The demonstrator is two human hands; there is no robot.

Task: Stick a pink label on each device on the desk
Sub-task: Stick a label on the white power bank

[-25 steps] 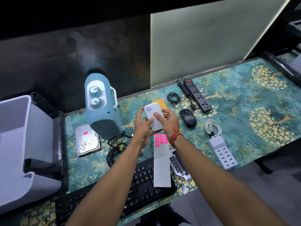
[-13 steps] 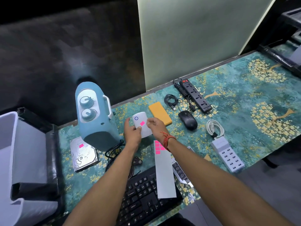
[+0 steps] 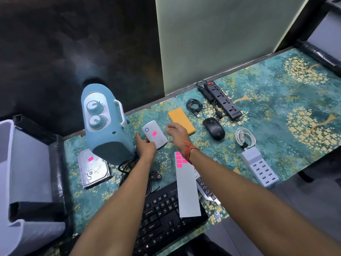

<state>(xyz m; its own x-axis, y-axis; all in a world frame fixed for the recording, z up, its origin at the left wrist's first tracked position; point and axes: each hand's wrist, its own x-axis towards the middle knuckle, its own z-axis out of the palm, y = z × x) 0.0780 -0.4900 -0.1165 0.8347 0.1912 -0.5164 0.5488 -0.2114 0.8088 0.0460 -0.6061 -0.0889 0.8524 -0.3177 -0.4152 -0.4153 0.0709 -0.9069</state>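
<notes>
Holding white device (image 3: 154, 136), left hand (image 3: 146, 146); right hand (image 3: 177, 133) released; two labels stuck, perhaps

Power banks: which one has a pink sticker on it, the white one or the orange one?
The white power bank, beside the blue heater. A pink label sits on its face. The orange power bank behind it shows none.

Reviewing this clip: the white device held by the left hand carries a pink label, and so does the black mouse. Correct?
Not quite. In the head view the white device at the left hand carries a pink label, but the black mouse has none.
</notes>
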